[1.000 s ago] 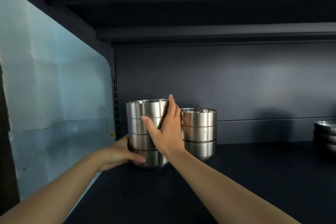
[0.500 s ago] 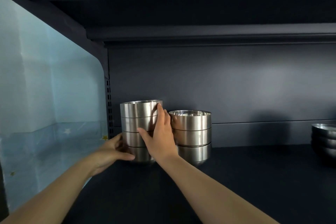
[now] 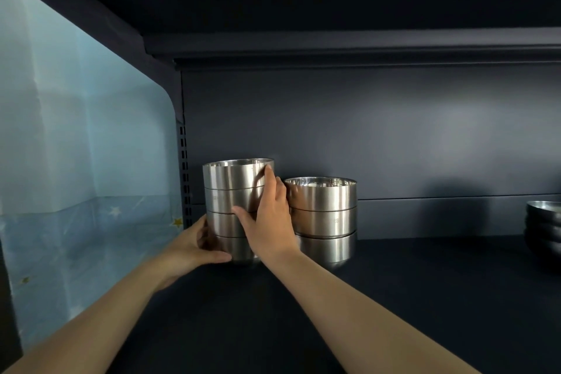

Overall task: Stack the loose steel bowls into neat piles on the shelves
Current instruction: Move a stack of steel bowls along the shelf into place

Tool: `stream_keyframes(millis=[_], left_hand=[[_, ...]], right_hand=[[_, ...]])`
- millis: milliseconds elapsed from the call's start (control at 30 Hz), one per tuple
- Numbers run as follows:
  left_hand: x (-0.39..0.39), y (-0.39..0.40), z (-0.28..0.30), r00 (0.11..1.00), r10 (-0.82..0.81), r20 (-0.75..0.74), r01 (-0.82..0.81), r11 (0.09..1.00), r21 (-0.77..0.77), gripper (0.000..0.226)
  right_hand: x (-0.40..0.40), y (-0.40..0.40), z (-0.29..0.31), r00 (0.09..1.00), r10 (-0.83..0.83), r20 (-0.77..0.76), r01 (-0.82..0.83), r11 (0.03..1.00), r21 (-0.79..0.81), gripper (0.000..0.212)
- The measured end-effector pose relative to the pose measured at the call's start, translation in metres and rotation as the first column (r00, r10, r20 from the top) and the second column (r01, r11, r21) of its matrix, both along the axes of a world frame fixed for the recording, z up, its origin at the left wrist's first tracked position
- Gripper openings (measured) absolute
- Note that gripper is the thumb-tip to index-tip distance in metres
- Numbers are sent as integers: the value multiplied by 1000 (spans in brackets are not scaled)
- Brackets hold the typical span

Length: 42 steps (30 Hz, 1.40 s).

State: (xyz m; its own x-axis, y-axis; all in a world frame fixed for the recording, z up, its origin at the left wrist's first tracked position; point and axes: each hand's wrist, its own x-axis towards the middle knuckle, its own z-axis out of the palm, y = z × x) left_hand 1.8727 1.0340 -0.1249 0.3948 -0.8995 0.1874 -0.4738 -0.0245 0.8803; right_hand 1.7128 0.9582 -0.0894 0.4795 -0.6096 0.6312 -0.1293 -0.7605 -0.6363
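1. On the left side of the picture we see a light blue sheet [image 3: 76, 146] with little stars near its bottom edge. It covers the side of the dark shelf unit.
2. Our left hand [image 3: 194, 244] is in the lower middle-left. Its fingers curl around the left side of the bottom bowl of a tall pile, and the thumb lies along the front near the base.
3. The tall pile of steel bowls [image 3: 235, 200] stands on the dark shelf [image 3: 394, 297], close to the back wall and next to the strip of small holes [image 3: 183, 176] in the corner. We count four bowls in it, one inside the next, and the pile stands straight.
4. Our right hand [image 3: 267, 222] is on the right front of that pile. Its fingers are straight and close together, reaching up to the rim of the top bowl, and the thumb presses on the front of the middle bowls.
5. Just to the right is a shorter pile of three steel bowls [image 3: 323, 218]. It sits very close to the tall pile, and our right hand is between them.
6. Far on the right edge we see part of a darker pile of bowls [image 3: 545, 228], well apart from the other two.
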Motion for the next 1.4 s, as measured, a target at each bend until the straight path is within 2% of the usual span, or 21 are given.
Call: stream_keyframes(millis=[67,133,233,300,333,400,467,533,600,700,867,1033,1133,1200,1300,1400], left_hand=[[-9,4,8,997,44,63,-48,997,56,109],[-23,11,23,974,139,180,-159,982,99,91],[-56,28,44,872,375,315,-384,923,-36,77],[-92,36,46,807,418,416,-387,908,-160,64],[-112,36,45,815,365,451,-337,931,-144,61],[-146,22,37,887,183,423,-209,978,16,69],[-168,-5,28,935,73,346,-134,979,156,83],[-179,-29,20,950,82,301,-142,972,186,95],[-184,-47,12,957,141,253,-192,963,188,115],[-188,-64,3,951,228,211,-263,952,156,124],[-184,-75,-10,952,243,188,-251,968,20,114],[-181,-78,-15,947,206,247,-203,978,-38,107],[-181,-82,-17,947,195,255,-187,981,-57,106],[-181,-83,-18,949,184,255,-175,983,-58,106],[-180,-84,-19,945,185,268,-175,983,-62,106],[-180,-85,-19,944,182,276,-173,983,-56,106]], right_hand=[[-8,8,6,1000,12,18,-12,1000,-3,84],[-24,16,17,998,29,52,-25,996,-82,80],[-72,16,43,986,-3,165,56,947,-316,70],[-112,1,56,963,-54,265,160,903,-400,62],[-130,-11,59,950,-85,300,203,899,-387,61],[-156,-35,56,948,-149,283,227,936,-270,65],[-167,-57,45,974,-176,146,194,973,-124,77],[-167,-75,29,990,-138,-8,137,990,-38,87],[-163,-87,14,993,-62,-95,64,998,19,91],[-155,-95,2,993,23,-114,-14,997,80,86],[-148,-100,6,993,59,-103,-48,993,113,79],[-152,-109,3,998,-12,-59,18,995,103,96],[-153,-110,1,1000,-11,22,6,973,229,110],[-151,-110,-2,1000,8,30,-16,962,271,107],[-147,-110,-10,1000,13,14,-15,976,218,91],[-146,-110,-12,1000,2,28,-8,979,202,94]])
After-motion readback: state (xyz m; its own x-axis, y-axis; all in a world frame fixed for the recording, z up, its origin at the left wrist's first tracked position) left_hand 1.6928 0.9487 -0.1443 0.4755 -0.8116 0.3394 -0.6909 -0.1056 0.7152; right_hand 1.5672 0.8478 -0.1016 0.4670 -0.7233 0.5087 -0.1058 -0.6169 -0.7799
